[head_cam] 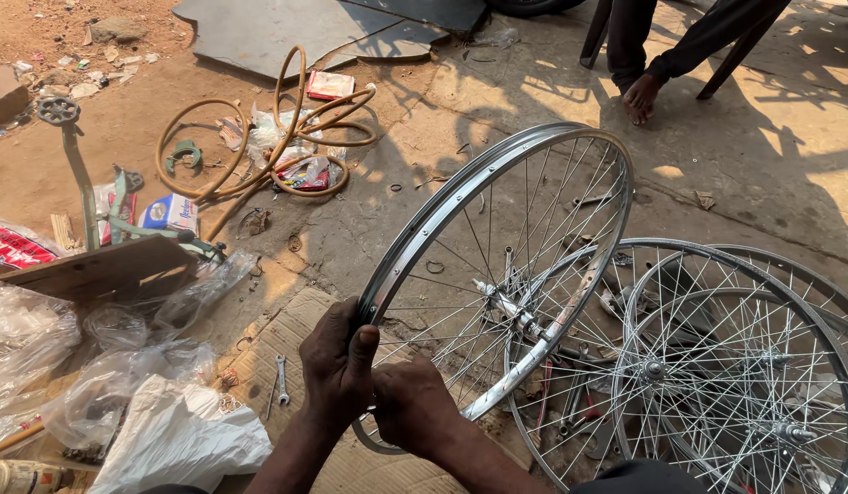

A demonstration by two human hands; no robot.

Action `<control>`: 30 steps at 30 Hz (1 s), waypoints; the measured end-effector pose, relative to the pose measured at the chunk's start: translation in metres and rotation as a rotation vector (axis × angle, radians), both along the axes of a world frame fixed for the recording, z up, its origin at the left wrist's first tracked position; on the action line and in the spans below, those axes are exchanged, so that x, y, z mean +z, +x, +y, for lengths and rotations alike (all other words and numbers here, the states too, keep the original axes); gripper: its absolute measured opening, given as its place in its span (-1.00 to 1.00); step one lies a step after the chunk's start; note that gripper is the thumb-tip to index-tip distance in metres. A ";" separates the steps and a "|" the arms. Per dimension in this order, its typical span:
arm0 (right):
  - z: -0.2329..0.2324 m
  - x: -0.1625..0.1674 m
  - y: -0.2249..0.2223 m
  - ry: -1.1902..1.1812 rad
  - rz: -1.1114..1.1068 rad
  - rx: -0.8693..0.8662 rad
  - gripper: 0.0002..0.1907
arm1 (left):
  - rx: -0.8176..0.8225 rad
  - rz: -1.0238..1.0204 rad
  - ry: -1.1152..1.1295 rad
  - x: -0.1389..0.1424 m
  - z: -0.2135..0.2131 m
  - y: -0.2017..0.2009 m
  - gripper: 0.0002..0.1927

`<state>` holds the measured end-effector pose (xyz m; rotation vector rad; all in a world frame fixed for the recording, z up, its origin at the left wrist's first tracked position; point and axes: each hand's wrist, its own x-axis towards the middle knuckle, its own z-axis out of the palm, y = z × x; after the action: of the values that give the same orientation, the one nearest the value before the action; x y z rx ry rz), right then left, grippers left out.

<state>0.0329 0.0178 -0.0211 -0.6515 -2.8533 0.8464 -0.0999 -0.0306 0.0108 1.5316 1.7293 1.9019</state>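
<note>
Beside a blue-white box (171,212), both hands' fingers (343,340) close on an upright wheel rim (497,174).

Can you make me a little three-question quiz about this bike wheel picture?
1. True or false: the left hand grips the rim of the upright wheel.
2. Which lies on the cardboard just left of the hands? A) a hammer B) a small spanner C) a saw
3. Fill in: the tan hose lies ____ on the ground beyond the wheel.

Key
1. True. The right hand is at the rim beside it too.
2. B. It lies flat, apart from both hands.
3. Coiled, in loose loops. More spoked wheels lie flat on the right.
</note>
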 end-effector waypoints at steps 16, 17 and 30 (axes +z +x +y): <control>0.008 -0.001 0.030 -0.030 0.492 0.064 -0.73 | 0.012 -0.018 0.017 -0.007 -0.001 0.003 -0.50; 0.010 0.001 0.032 -0.086 0.494 0.032 -0.73 | 0.010 -0.018 0.029 -0.007 -0.001 0.003 -0.51; 0.014 0.010 0.019 0.079 0.661 -0.031 -0.94 | 0.090 0.174 -0.186 0.040 0.012 0.000 -0.56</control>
<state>0.0523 0.0318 -0.0111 -0.3200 -2.2576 0.7588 -0.0998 -0.0190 0.0510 1.6154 2.0168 1.6323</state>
